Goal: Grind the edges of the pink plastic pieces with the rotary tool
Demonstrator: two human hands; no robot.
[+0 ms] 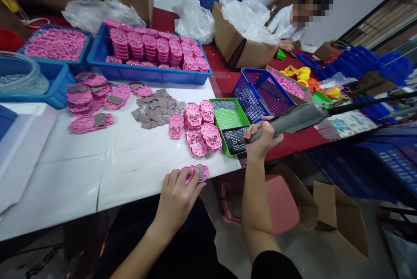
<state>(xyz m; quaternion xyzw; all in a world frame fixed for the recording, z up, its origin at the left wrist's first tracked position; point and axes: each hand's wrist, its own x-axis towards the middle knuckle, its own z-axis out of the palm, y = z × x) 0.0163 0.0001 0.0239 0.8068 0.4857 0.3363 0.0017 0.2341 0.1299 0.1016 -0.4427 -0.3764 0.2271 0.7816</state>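
Note:
My left hand is closed on a pink plastic casing with a grey plate on it, at the table's front edge. My right hand wraps round a grey electric screwdriver. Its tip points down into the black perforated section of a green tray; whether it touches a screw there is too small to tell. Beside the tray lie several pink casings with shiny round parts. Left of these is a heap of loose grey plates. More pink casings with grey plates lie at the left.
A blue tray of stacked pink casings stands at the back, near a bin of pink pieces. Right of the green tray is a blue basket. A co-worker sits behind a cardboard box. A pink stool stands below.

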